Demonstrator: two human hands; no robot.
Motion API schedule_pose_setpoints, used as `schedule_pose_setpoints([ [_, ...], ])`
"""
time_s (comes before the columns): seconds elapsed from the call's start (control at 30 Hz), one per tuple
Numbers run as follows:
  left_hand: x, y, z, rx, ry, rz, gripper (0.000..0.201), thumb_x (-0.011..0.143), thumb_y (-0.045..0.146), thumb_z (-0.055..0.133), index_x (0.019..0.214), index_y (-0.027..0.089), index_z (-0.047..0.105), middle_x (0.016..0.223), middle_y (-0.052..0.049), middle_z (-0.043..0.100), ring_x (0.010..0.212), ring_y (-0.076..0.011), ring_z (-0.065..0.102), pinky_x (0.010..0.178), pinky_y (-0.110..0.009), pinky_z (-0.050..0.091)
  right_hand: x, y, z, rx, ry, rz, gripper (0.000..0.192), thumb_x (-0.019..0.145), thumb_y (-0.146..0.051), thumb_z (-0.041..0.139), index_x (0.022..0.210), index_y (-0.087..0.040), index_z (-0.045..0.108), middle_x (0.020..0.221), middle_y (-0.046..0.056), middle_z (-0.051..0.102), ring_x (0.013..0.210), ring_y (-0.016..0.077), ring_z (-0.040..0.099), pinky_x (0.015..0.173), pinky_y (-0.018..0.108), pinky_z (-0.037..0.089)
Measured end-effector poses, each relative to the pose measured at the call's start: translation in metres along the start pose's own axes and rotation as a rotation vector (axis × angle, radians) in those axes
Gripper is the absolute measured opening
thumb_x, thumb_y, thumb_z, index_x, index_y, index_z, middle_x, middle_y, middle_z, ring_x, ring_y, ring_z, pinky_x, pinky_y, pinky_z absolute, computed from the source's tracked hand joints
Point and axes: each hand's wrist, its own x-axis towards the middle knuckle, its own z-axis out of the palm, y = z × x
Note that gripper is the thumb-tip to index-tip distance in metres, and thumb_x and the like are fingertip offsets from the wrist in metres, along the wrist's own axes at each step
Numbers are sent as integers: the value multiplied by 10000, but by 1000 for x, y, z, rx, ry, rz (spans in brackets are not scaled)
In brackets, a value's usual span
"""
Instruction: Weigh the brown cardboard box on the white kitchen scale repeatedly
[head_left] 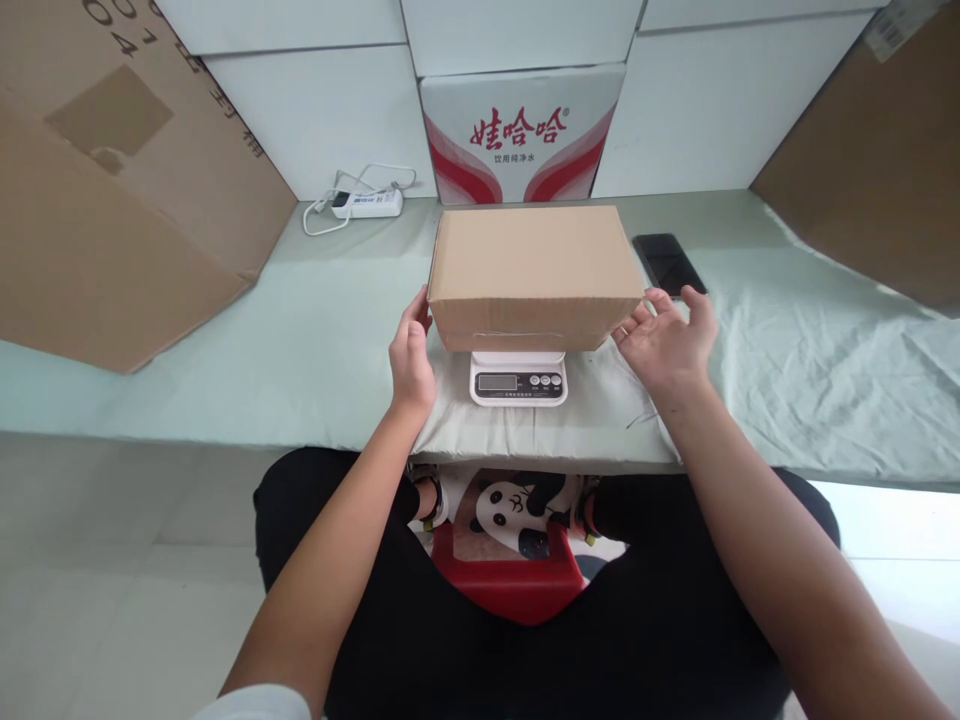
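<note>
A closed brown cardboard box (536, 255) sits level on a small white digital kitchen scale (519, 398), overhanging it on both sides. The scale's display and buttons show below the box's front face; its display looks blank. My left hand (412, 360) is at the box's left side, fingers stretched along it and partly hidden behind its edge. By the right front corner is my right hand (667, 335), palm turned up, thumb spread away and fingertips at the box's edge. Neither hand is wrapped round the box.
Behind the box stands a white and red carton (517, 130). A white power strip (367, 204) with a cable lies back left, a black phone (670, 265) right of the box. Large cardboard pieces (112, 230) flank the cloth-covered surface (330, 350). Below is a red stool (510, 590).
</note>
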Motion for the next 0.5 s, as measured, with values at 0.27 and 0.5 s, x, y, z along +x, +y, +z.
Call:
schedule_pose_setpoints([
  [0.27,-8,2,8,-5,-115,4,782,1071,881,437,1517,311,733,1615,-135,755,1589,-365,658,1325,-526,529,-24,18,18,-184,-144,-178,782,875,-903,634,1529,-474,614,1656,18,704,1551,364,669,1170,581,635],
  [0.5,27,3,20,-46,-90,32,886,999,972,462,1567,335,699,1645,-116,731,1689,-377,562,1391,-545,476,-5,25,32,-498,-205,-461,1023,884,-988,641,1762,-551,349,1921,-27,403,1811,395,378,1370,665,516],
])
